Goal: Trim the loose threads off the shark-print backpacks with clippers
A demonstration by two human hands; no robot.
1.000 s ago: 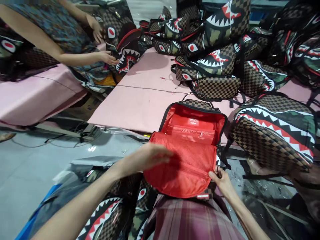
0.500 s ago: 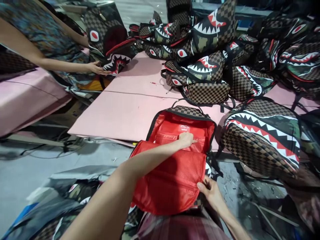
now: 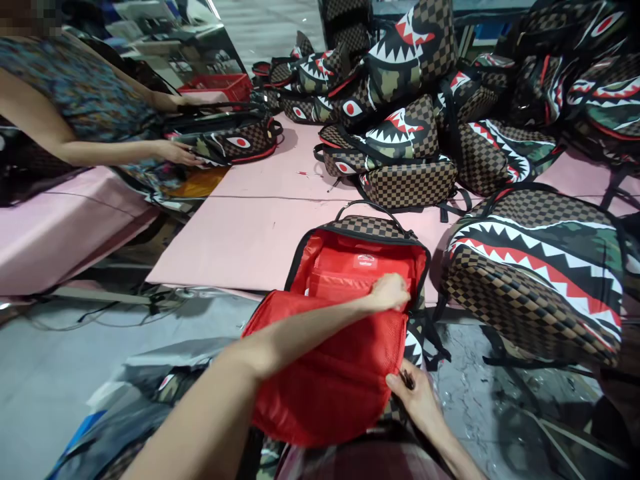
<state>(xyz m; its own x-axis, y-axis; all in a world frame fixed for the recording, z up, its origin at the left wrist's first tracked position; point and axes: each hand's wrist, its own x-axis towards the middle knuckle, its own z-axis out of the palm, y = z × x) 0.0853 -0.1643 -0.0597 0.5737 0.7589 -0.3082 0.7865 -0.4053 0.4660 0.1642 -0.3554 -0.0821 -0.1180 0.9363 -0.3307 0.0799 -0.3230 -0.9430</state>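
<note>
Formerly over the red flap (image 3: 325,400), the left hand (image 3: 390,292) has moved inside the open backpack (image 3: 367,228) at the pink table's (image 3: 215,240) edge, fingers curled, grip unclear. The right hand (image 3: 419,395) pinches the flap's side, probably keeping it spread.

A pink-covered table (image 3: 215,247) stands over a pale grey floor (image 3: 45,360), with a red crate (image 3: 225,85) near the table's far left corner.

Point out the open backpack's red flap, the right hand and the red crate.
Red flap (image 3: 327,390): head view, inner lining.
Right hand (image 3: 419,397): head view, middle of hand.
Red crate (image 3: 237,87): head view, outer wall.
</note>
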